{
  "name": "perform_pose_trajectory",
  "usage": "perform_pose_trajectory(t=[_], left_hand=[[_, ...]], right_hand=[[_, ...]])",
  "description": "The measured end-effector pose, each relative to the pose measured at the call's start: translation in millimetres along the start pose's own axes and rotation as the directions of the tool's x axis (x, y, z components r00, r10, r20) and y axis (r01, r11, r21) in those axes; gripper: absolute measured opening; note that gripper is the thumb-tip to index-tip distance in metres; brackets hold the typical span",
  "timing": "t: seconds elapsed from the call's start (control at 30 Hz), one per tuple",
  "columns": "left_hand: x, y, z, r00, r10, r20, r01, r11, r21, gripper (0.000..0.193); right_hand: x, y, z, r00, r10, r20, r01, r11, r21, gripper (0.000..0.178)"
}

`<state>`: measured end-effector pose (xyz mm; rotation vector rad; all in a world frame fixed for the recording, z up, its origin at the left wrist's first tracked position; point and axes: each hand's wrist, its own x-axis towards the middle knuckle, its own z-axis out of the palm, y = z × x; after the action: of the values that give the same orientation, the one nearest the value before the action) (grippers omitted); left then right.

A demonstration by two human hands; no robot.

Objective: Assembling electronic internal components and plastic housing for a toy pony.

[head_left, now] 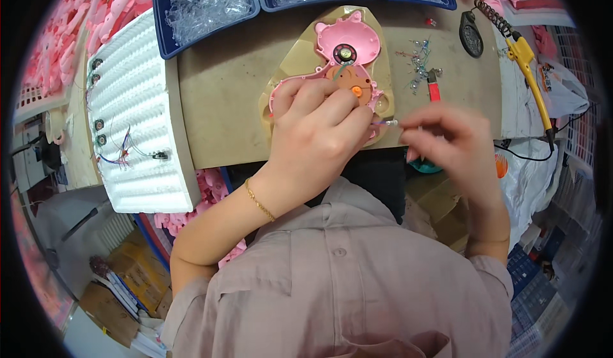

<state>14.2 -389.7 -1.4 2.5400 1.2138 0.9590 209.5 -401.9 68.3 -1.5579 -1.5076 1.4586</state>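
Note:
A pink plastic toy shell (332,37) lies open side up in a tan moulded holder (300,50). In its upper part sits a small round speaker (345,54); a brown piece with an orange knob (357,91) is lower down. My left hand (316,118) is curled over the shell's lower left, its fingertips hidden beneath it. Thin purple wires run out from beside that hand to a small clear LED (391,123) at the shell's right edge. My right hand (447,134), slightly blurred, pinches at this LED with thumb and forefinger.
Blue bins (207,13) of clear plastic parts line the back. White ribbed foam (137,115) with wired parts stands left. To the right lie loose LEDs (418,61), a red-handled tool (434,90), a black oval object (471,35) and a yellow soldering iron (533,77) with a coiled holder.

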Motion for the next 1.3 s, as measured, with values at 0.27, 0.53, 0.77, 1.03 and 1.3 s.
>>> perform_pose_trajectory(t=[0.27,0.53,0.77,1.03,1.3], left_hand=[[0,3,2,0.998,-0.037,-0.050,0.032,0.996,-0.087,0.017],[-25,-19,-12,0.995,0.011,-0.102,-0.019,0.996,-0.083,0.036],[-36,-11,-8,0.999,-0.040,-0.035,0.044,0.989,0.141,0.031],[-21,-9,-8,0.996,0.085,0.035,-0.089,0.985,0.145,0.034],[-12,-3,-12,0.975,0.169,0.141,-0.200,0.949,0.244,0.025]], right_hand=[[3,6,-6,0.981,-0.191,0.043,0.195,0.954,-0.228,0.009],[16,40,-8,0.994,-0.100,-0.041,0.090,0.974,-0.206,0.010],[22,57,-1,0.905,-0.426,0.006,0.314,0.657,-0.686,0.010],[-11,61,15,0.972,-0.223,-0.075,0.173,0.893,-0.416,0.008],[50,56,18,0.782,-0.624,-0.016,0.458,0.591,-0.664,0.011]])
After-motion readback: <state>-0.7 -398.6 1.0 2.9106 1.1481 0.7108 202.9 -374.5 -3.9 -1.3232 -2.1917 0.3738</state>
